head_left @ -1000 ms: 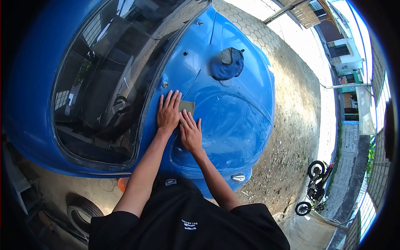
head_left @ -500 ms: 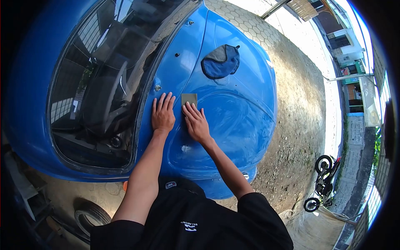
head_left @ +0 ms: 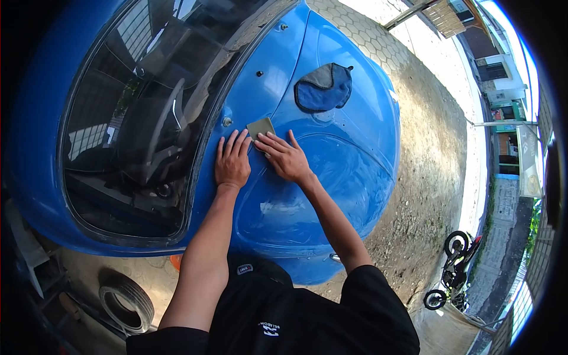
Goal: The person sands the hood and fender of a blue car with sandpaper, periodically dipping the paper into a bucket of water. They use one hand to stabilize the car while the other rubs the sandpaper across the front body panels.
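The blue car's hood [head_left: 319,183] spreads out below me, with pale scuffed or dusty patches on its paint. My right hand [head_left: 285,157] presses a small olive-grey sheet, which looks like sandpaper [head_left: 261,126], flat against the panel near the hood's rear edge. Its fingers cover the lower part of the sheet and its thumb is spread away. My left hand [head_left: 232,163] lies flat on the blue panel beside the windshield, fingers spread, holding nothing. Farther up the hood rests a crumpled blue and grey cloth item [head_left: 323,87], apart from both hands.
The dark windshield [head_left: 136,124] lies left of my hands. Bare metal fittings [head_left: 227,122] stick up from the cowl. A loose tire [head_left: 126,300] is on the ground at lower left. A motorcycle [head_left: 454,269] is parked at right on gravelly ground [head_left: 414,195].
My right hand has slid the sheet up and left, close to my left hand, and the sheet is now tilted. The left hand stays on the panel. The camera view has shifted slightly.
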The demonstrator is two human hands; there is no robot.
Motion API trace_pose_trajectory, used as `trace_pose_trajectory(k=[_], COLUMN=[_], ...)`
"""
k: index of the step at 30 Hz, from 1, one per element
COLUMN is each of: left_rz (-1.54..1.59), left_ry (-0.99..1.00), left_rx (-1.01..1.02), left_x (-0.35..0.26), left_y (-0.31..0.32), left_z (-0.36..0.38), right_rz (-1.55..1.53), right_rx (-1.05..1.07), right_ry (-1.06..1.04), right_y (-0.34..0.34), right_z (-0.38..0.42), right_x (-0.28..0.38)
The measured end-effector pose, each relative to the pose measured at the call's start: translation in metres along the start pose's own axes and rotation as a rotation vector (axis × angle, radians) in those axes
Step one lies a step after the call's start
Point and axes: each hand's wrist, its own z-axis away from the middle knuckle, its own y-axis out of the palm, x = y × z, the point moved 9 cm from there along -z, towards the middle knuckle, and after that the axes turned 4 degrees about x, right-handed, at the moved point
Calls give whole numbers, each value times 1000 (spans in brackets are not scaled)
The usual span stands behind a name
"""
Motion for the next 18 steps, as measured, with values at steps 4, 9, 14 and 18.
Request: trace_pose_trajectory(k=[4,9,14,18], left_rz=[-4,-25,1,-19], left_ry=[-9,14,14,22], left_rx=[-5,-14,-17,-16], left_x=[1,-4,-7,-11], left_y=[-2,-5,-13,-17], left_z=[1,0,-1,1], right_rz=[-53,-123,-93,-127], right_rx=[-357,-169,-304,-330], right_ry=[533,191,534,680], right_y=[-23,-7,-12,26], right_z=[6,11,98,171], right_x=[-99,-23,-79,-20])
